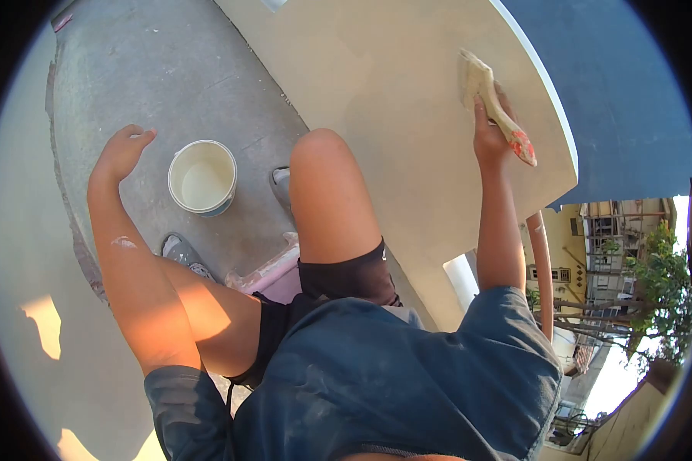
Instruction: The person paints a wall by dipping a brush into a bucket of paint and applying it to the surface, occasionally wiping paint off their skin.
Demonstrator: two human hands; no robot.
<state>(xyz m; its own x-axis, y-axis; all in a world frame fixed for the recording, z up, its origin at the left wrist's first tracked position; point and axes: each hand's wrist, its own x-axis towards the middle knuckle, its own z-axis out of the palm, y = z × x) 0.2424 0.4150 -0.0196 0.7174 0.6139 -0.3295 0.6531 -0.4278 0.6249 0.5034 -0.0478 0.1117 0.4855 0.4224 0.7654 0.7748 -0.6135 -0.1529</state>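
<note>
My right hand (492,127) grips a paintbrush (497,115) by its handle, which has a red patch near the end. The brush's bristles touch the pale wall (392,100) at the upper right. Over on the left, my left hand (127,150) hangs loosely with nothing visible in it, its thumb apart from the lightly bent fingers. Just right of that hand, a white bucket (203,177) stands on the grey floor, with pale paint or liquid inside.
I sit on a low pinkish seat (273,276), feet on the concrete floor (200,69) on either side of the bucket. Another wall (15,230) runs along the left. A brown pipe (542,269), a tree (657,292) and buildings appear beyond the wall's edge.
</note>
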